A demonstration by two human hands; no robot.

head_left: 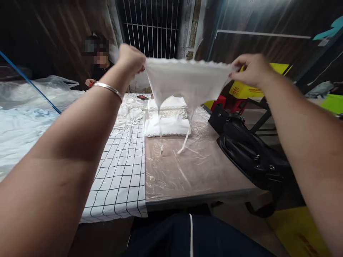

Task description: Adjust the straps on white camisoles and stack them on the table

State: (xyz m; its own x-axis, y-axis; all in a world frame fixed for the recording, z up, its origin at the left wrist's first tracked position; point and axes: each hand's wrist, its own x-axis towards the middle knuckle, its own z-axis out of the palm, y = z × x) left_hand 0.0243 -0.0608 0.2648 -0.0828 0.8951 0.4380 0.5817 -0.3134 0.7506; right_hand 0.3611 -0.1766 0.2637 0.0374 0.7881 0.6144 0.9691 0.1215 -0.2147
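A small white lace-edged garment (184, 80) hangs stretched in the air between both my hands, above the table. My left hand (130, 59) pinches its left top corner; a silver bangle sits on that wrist. My right hand (250, 69) pinches the right top corner. Two thin white straps dangle from the garment's lower edge down toward the table. Below it lies a folded stack of similar white garments (167, 123) on clear plastic sheeting (187, 167).
A black-grid white cloth (122, 171) covers the table's left part, with a loose pile of white garments (131, 110) behind it. A black bag (249, 150) lies on the right edge. Another person sits at the far left. Crumpled plastic sheeting (26, 114) lies left.
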